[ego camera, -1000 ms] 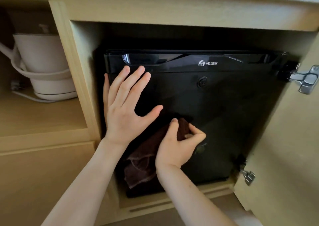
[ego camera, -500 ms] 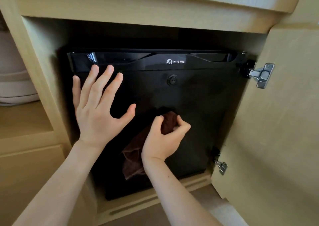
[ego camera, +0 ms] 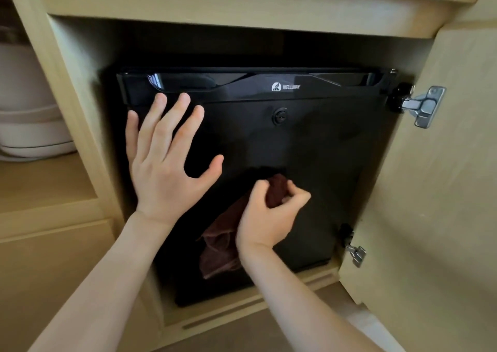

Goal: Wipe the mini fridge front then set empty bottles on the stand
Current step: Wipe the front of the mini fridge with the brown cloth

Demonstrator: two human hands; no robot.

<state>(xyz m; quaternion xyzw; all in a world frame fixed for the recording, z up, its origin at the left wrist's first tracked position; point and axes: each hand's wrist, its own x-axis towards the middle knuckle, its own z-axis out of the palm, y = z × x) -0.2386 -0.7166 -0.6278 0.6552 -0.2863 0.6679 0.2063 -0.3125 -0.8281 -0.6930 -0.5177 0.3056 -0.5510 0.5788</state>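
Note:
A black mini fridge (ego camera: 317, 168) with a round lock and a white logo sits inside a light wooden cabinet. My left hand (ego camera: 166, 163) lies flat on the left part of its door, fingers spread. My right hand (ego camera: 269, 217) is closed on a dark brown cloth (ego camera: 223, 241), pressing it to the middle of the door; the cloth's loose end hangs down below the hand. No bottles or stand are in view.
The cabinet door (ego camera: 430, 190) stands open on the right, held by two metal hinges (ego camera: 422, 106). A white kettle on its base (ego camera: 29, 120) sits on the shelf in the left compartment. A wooden ledge (ego camera: 242, 314) runs below the fridge.
The view has shifted so the fridge sits more central. My right hand with the cloth has moved slightly on the door; my left hand stays flat on it.

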